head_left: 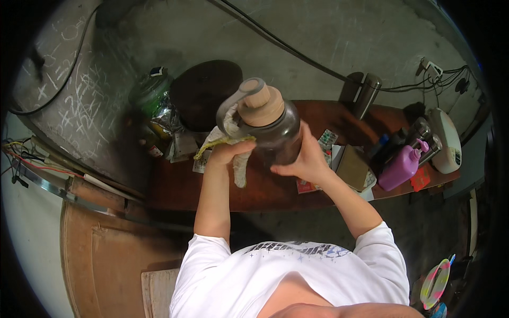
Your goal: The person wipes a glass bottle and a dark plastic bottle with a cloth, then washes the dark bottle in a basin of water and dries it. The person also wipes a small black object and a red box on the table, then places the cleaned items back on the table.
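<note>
A large dark translucent plastic bottle (278,139) with a beige screw cap (262,107) and a grey carrying loop is held up over a reddish-brown wooden table (270,194). My right hand (304,159) grips its right side, thumb across the lower part. On the other side, my left hand (232,153) holds a white cloth with a yellow edge (239,169) against the bottle; part of the cloth hangs down below the hand. The bottle hides some of the left fingers.
Behind stands a large dark round object (204,91), beside plastic bags (163,111). To the right are a steel flask (368,95), blister packs (328,137), a brown notebook (354,169), a purple pump bottle (399,167) and a white appliance (445,143). Cables run along the wall.
</note>
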Tool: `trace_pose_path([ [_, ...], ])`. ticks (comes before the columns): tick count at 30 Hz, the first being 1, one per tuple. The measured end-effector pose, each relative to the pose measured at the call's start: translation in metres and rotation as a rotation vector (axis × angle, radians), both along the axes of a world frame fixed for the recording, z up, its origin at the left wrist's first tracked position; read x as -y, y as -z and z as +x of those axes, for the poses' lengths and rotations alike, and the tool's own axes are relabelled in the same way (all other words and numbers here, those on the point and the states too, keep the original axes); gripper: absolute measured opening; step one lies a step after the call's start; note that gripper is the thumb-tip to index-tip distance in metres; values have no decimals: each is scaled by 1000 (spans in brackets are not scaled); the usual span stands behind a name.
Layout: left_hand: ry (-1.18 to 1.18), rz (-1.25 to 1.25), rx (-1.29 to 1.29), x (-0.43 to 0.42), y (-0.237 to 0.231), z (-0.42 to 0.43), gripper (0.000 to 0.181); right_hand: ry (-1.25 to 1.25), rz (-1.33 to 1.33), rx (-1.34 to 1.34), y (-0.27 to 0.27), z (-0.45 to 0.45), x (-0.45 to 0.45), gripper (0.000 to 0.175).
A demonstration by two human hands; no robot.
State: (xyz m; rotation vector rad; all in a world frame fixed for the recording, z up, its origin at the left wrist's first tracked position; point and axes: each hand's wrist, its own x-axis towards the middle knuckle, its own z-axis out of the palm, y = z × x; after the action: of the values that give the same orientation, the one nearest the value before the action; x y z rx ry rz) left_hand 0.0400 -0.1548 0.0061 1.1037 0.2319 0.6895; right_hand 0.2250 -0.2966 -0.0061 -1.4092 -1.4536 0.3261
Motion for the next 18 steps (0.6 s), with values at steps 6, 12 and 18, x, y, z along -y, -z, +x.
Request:
trace_pose_path([
  [6, -446, 281, -121, 46, -20, 42, 37, 478, 16, 383, -14, -14, -17, 109],
  [12, -388, 11, 125, 38, -29, 19, 52, 246, 156, 343, -17, -18, 12, 110],
  [18, -301, -126, 163, 34, -17, 25, 59, -111, 67, -218, -16, -6, -4, 106],
])
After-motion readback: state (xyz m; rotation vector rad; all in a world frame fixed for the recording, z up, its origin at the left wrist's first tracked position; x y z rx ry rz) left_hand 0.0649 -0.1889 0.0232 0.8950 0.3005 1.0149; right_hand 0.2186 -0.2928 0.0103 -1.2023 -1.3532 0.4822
